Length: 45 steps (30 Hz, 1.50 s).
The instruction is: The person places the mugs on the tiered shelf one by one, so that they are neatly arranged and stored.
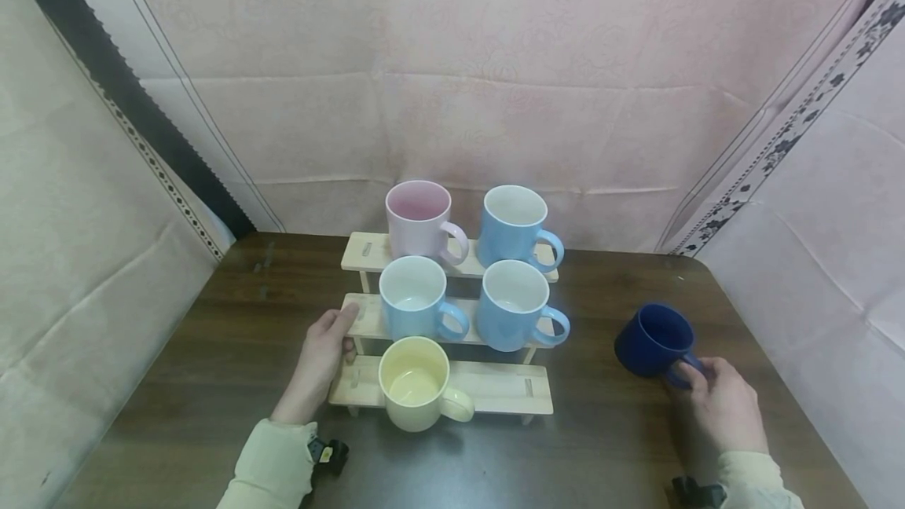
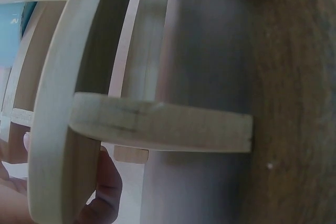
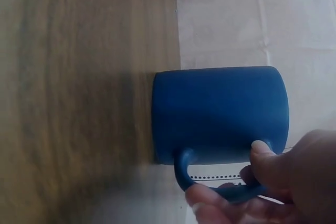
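A three-step wooden shelf rack stands mid-table, and my left hand grips the left end of its middle step, thumb on top. Seen from the left wrist, curled fingers show behind a wooden board. Over at the right, my right hand pinches the handle of a dark blue mug, thumb above and fingers through or around the handle. The mug is upright at the tabletop; whether its base touches the wood I cannot tell.
A pink mug and a light blue mug occupy the top step. Two light blue mugs, left and right, share the middle one. A yellow mug is on the bottom step's left half. Cloth walls bound the brown table.
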Tool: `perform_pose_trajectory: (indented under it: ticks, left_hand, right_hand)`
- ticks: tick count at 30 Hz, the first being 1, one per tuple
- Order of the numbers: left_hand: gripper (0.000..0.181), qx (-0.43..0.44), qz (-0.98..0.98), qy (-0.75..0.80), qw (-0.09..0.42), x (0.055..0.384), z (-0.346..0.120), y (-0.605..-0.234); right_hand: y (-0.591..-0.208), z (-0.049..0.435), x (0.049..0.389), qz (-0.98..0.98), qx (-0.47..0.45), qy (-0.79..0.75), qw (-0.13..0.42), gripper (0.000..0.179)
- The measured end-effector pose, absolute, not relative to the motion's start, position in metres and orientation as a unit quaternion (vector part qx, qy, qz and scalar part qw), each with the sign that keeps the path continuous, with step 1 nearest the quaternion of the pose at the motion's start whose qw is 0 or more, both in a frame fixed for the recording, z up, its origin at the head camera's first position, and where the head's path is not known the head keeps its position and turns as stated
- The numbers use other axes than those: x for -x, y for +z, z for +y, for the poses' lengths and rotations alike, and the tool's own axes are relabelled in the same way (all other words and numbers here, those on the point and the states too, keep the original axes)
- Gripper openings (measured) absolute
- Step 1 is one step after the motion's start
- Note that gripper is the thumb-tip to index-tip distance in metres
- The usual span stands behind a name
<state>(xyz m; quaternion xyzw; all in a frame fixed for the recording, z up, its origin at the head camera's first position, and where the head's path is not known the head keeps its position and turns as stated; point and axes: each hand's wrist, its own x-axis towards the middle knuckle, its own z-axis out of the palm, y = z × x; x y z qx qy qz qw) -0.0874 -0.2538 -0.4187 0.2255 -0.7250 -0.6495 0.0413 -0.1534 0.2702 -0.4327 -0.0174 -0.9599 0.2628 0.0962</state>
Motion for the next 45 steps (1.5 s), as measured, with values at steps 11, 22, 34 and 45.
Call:
perform_pose_trajectory:
  ticks: [11, 22, 34, 45]
  left_hand:
    - [0.046, -0.226, -0.727, -0.648, 0.035, 0.089, -0.255, -0.419]
    - [0.048, -0.221, -0.731, -0.645, 0.038, 0.089, -0.255, -0.418]
    - [0.046, -0.219, -0.732, -0.643, 0.043, 0.09, -0.253, -0.417]
    - [0.047, -0.222, -0.73, -0.644, 0.045, 0.088, -0.253, -0.417]
  right_hand:
    - [-0.437, 0.268, 0.153, -0.955, 0.032, 0.281, 0.092, 0.036]
    - [-0.441, 0.263, 0.151, -0.951, 0.027, 0.284, 0.116, 0.029]
    - [-0.444, 0.255, 0.146, -0.946, 0.054, 0.298, 0.118, 0.026]
    - [-0.443, 0.252, 0.14, -0.942, 0.042, 0.299, 0.143, 0.022]
